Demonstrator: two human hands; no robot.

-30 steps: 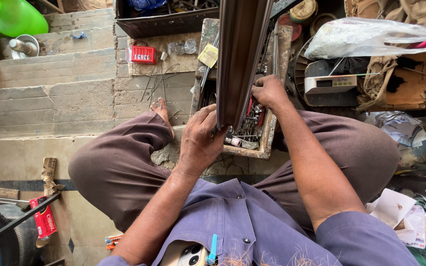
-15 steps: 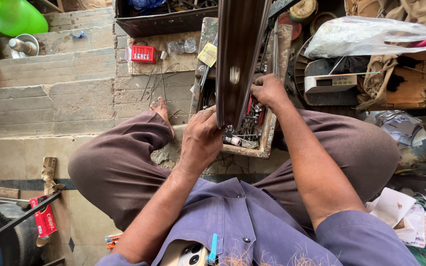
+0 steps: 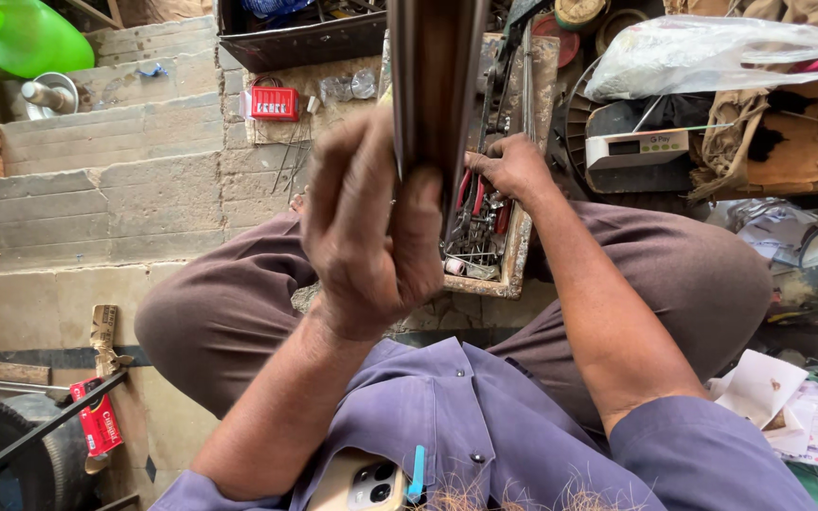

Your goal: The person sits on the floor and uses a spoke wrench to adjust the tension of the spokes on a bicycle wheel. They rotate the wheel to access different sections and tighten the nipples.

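Two hands are in my view, both bare and both busy. My left hand [image 3: 371, 227] is raised close to the camera and wrapped around the near end of a long dark metal channel [image 3: 437, 76], fingers curled over its left edge, so it is closed on that bar. The channel runs straight up from that grip and leaves the top edge of the view. My right hand [image 3: 513, 170] sits further off, just right of the channel, reaching down into a shallow wooden tray [image 3: 508, 270] of small tools; its fingers are bent in among red-handled pliers [image 3: 473, 194], but I cannot tell whether they actually grip anything. The tray lies on the floor between my crossed legs in brown trousers [image 3: 229, 312], its near right corner just beside my right knee.

Stone steps [image 3: 97, 208] fill the left side. A small red box [image 3: 274, 102] rests on a step near the top, left of the channel, and a green watering can [image 3: 26, 36] sits in the top left corner. A white plastic bag [image 3: 712, 52] lies at the top right, above a small white device [image 3: 636, 147]. A phone [image 3: 357, 483] pokes out of my purple shirt pocket.
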